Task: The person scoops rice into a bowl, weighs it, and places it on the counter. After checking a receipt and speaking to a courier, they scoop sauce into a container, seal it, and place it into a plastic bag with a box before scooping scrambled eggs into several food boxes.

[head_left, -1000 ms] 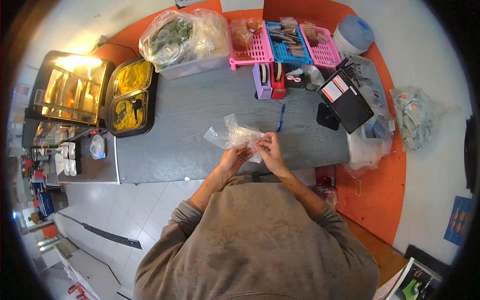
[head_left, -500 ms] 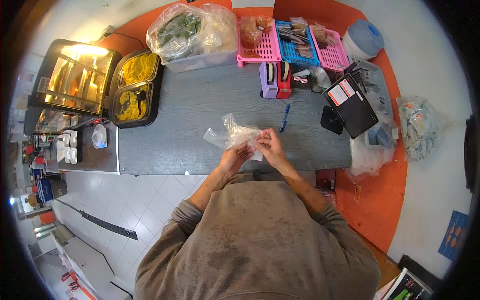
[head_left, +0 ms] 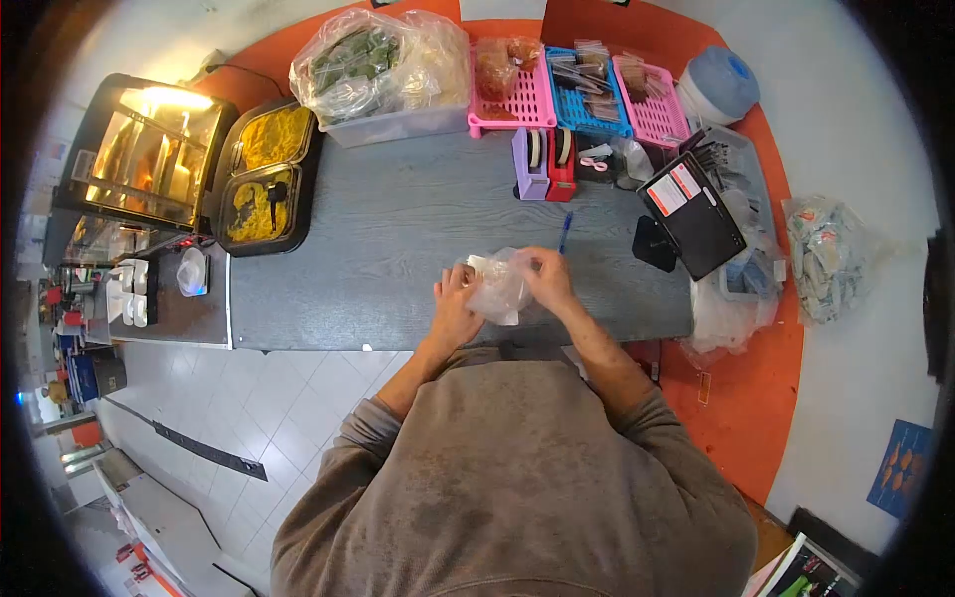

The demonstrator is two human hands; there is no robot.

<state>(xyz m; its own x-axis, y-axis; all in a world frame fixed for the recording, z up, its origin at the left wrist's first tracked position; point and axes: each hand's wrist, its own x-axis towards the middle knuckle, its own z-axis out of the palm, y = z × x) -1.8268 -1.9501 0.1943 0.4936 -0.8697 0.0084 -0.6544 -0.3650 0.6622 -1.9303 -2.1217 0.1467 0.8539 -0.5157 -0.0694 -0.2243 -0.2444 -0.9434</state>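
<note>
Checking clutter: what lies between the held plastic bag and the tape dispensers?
Head view: a blue pen on bare grey counter, between plastic bag and tape dispensers.

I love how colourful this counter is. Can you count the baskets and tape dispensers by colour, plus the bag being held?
Pink baskets: 2
Blue basket: 1
Purple tape dispenser: 1
Red tape dispenser: 1
Clear plastic bag: 1
Total: 6
</note>
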